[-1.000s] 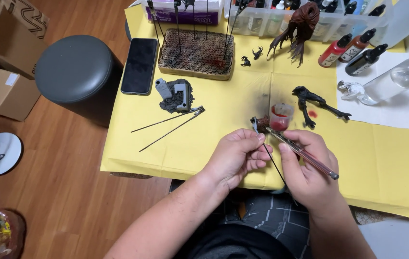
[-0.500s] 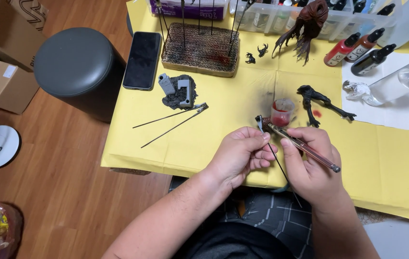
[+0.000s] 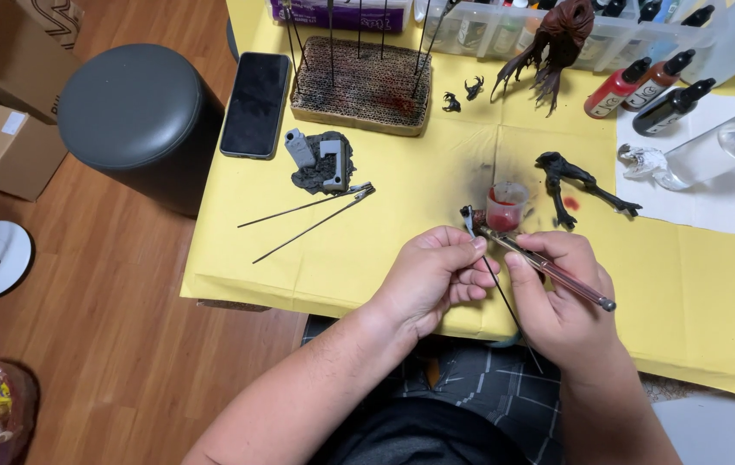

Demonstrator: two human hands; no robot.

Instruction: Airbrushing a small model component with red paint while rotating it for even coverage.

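Observation:
My left hand [image 3: 433, 274] pinches a thin dark stick [image 3: 505, 303] with a small clipped part [image 3: 469, 219] at its top. My right hand [image 3: 559, 297] holds a slim paintbrush [image 3: 557, 274], its tip lying against that small part. Both hands hover over the near edge of the yellow paper [image 3: 367, 250] covering the table. Just beyond the brush tip stands a small clear cup of red paint [image 3: 505, 207]. A dark figure piece [image 3: 576, 185] lies to the right of the cup.
Two loose clip sticks [image 3: 307, 220] lie left of my hands, by a grey putty lump [image 3: 322, 162]. A cardboard block [image 3: 360, 84] holds upright sticks. A black phone [image 3: 255, 103], a brown creature model [image 3: 557, 39], paint bottles [image 3: 643, 86] and a round grey stool [image 3: 139, 120] are around.
My hands and the stick have stayed almost still over the table edge; the brush remains at the small part. The view has shifted slightly.

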